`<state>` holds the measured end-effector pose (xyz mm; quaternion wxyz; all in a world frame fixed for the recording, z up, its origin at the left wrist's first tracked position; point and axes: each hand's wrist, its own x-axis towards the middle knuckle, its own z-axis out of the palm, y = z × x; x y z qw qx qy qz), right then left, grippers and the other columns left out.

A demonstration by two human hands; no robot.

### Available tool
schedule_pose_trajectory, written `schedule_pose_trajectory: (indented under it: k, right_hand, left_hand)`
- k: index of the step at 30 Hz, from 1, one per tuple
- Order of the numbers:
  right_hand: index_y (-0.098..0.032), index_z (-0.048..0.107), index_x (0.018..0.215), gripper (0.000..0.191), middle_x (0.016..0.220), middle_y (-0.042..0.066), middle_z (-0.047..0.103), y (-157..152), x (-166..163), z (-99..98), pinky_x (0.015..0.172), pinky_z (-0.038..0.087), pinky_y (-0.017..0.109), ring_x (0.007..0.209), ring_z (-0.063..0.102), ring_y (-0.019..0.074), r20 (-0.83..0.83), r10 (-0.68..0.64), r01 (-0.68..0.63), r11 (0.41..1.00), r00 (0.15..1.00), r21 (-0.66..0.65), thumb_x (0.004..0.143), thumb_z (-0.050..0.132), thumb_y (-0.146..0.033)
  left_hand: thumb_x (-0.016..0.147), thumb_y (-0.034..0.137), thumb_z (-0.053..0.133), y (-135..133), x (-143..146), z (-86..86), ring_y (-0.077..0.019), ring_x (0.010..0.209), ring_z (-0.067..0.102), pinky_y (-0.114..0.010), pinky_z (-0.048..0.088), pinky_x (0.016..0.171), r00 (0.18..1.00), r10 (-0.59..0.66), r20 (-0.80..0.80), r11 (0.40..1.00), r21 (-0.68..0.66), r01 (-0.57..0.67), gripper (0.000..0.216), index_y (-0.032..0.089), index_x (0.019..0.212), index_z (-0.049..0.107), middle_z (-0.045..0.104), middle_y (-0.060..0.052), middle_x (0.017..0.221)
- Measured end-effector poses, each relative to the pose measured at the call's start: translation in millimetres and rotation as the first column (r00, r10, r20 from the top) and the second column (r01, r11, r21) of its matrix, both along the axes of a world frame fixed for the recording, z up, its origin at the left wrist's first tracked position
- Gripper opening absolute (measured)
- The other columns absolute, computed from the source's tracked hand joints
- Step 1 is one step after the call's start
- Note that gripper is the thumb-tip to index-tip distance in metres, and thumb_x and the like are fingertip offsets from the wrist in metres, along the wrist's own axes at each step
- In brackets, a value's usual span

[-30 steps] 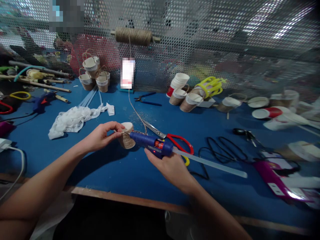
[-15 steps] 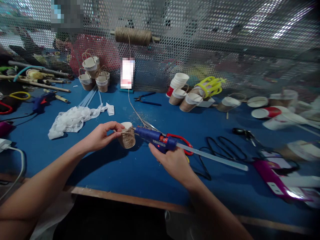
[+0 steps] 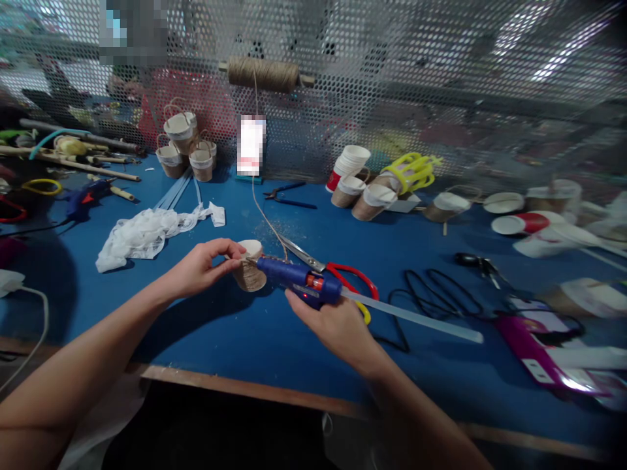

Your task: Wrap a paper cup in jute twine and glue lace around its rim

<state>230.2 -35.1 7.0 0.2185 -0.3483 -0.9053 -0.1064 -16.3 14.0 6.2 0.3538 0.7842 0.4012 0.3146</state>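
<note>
Pinching a small twine-wrapped paper cup (image 3: 249, 274) between thumb and fingertips, our left hand (image 3: 200, 269) steadied it on the blue felt-covered worktable (image 3: 235, 339). Its white end faced up, and we could not see inside it. Our right hand (image 3: 337, 323) was wrapped around the grip of a blue hot-glue gun (image 3: 298, 281), whose nozzle met the cup's right side. A long clear glue stick (image 3: 416, 316) trailed out of the gun's back. The cup therefore sat between the two hands, held by the left and just beyond the right. A thin jute strand (image 3: 262, 209) ran from the cup up to the brown twine spool (image 3: 264, 73) on the perforated metal screen. At the back left stood three twine-covered cups with loop handles (image 3: 183, 147), contents unclear. A stack of white paper cups (image 3: 350, 160) stood at centre. Half a second before, the gun had sat slightly higher and farther right, hiding the blade of the red-handled scissors (image 3: 343, 277). That blade now showed, and the left hand had barely shifted.
</note>
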Motion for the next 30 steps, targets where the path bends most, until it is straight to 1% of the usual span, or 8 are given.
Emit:
schedule_pose_trajectory:
  k: [2, 6, 13, 17, 21, 23, 26, 30]
  right_hand:
    - [-0.021, 0.071, 0.091, 0.041, 0.066, 0.006, 0.066, 0.4, 0.6, -0.9, 0.057, 0.045, 0.029, 0.06, 0.06, 0.017, -0.02, 0.0, 0.0, 1.0, 1.0, 0.003, 0.077, 0.039, 0.001]
    - [-0.021, 0.07, 0.093, 0.04, 0.068, 0.006, 0.066, 0.7, 2.0, -2.3, 0.058, 0.046, 0.029, 0.06, 0.06, 0.0173, 0.017, -0.002, 0.001, 0.999, 1.0, 0.038, 0.077, 0.039, 0.0]
    - [-0.021, 0.068, 0.097, 0.034, 0.07, 0.006, 0.066, 1.7, 4.7, -6.4, 0.06, 0.048, 0.029, 0.068, 0.061, 0.018, -0.078, -0.06, 0.051, 0.993, 0.995, -0.111, 0.081, 0.04, -0.01]
    - [-0.02, 0.069, 0.095, 0.033, 0.064, 0.005, 0.064, 4.5, 4.7, -12.0, 0.057, 0.047, 0.029, 0.063, 0.06, 0.0173, -0.113, -0.116, 0.098, 0.984, 0.987, -0.151, 0.084, 0.039, -0.015]
    - [-0.019, 0.069, 0.095, 0.033, 0.056, 0.003, 0.06, 7.2, 8.9, -9.8, 0.053, 0.044, 0.026, 0.056, 0.057, 0.0145, -0.096, -0.096, 0.079, 0.984, 0.991, -0.16, 0.083, 0.039, -0.015]
    - [-0.019, 0.069, 0.095, 0.035, 0.053, 0.002, 0.058, 8.7, 12.2, -8.7, 0.051, 0.043, 0.025, 0.052, 0.055, 0.0138, -0.081, -0.065, 0.053, 0.988, 0.995, -0.145, 0.082, 0.038, -0.012]
    - [-0.017, 0.07, 0.094, 0.038, 0.05, 0.003, 0.057, 11.3, 15.3, -9.5, 0.046, 0.039, 0.025, 0.046, 0.052, 0.0138, -0.017, -0.032, 0.031, 0.997, 0.999, -0.07, 0.08, 0.037, -0.007]
    - [-0.016, 0.071, 0.095, 0.041, 0.048, 0.003, 0.057, 14.7, 13.4, -10.2, 0.047, 0.039, 0.025, 0.046, 0.052, 0.014, 0.075, -0.052, 0.053, 0.999, 0.996, -0.004, 0.077, 0.037, -0.004]
  left_hand:
    - [0.086, 0.029, 0.047, -0.3, 0.4, 0.3, -0.0208, 0.101, 0.058, -0.036, 0.045, 0.086, 1.0, 0.0, 0.012, 1.0, -0.014, 0.0, 0.016, 0.016, 0.08, 0.054, 0.064, -0.011, 0.098]
    - [0.086, 0.028, 0.047, -0.6, 0.7, 1.4, -0.0215, 0.103, 0.058, -0.036, 0.045, 0.085, 1.0, -0.004, 0.025, 1.0, -0.03, 0.005, 0.015, 0.016, 0.08, 0.053, 0.064, -0.011, 0.099]
    - [0.086, 0.03, 0.046, 0.8, -0.7, 0.4, -0.0203, 0.099, 0.058, -0.038, 0.045, 0.085, 1.0, -0.01, 0.008, 1.0, -0.018, 0.01, 0.017, 0.016, 0.078, 0.052, 0.063, -0.012, 0.099]
    - [0.086, 0.03, 0.046, 1.3, -0.9, -0.5, -0.0196, 0.097, 0.059, -0.038, 0.045, 0.085, 1.0, -0.015, 0.019, 1.0, -0.015, 0.015, 0.017, 0.016, 0.077, 0.052, 0.064, -0.011, 0.097]
    - [0.085, 0.028, 0.046, 1.1, -0.5, 0.0, -0.0193, 0.098, 0.058, -0.037, 0.045, 0.086, 1.0, -0.015, 0.027, 1.0, -0.012, 0.015, 0.016, 0.016, 0.076, 0.051, 0.064, -0.01, 0.093]
    - [0.085, 0.027, 0.046, 1.1, -0.3, 0.5, -0.0195, 0.098, 0.058, -0.037, 0.046, 0.086, 1.0, -0.019, 0.024, 1.0, -0.006, 0.019, 0.016, 0.016, 0.076, 0.052, 0.064, -0.009, 0.091]
    - [0.085, 0.027, 0.046, 1.1, -0.3, 0.8, -0.0199, 0.098, 0.058, -0.037, 0.046, 0.085, 0.999, -0.022, 0.027, 1.0, -0.006, 0.022, 0.016, 0.016, 0.076, 0.052, 0.064, -0.009, 0.092]
    - [0.085, 0.027, 0.046, 1.0, -0.5, 0.5, -0.0202, 0.099, 0.058, -0.037, 0.045, 0.086, 0.999, -0.027, 0.027, 0.999, -0.018, 0.028, 0.016, 0.016, 0.076, 0.051, 0.064, -0.011, 0.093]
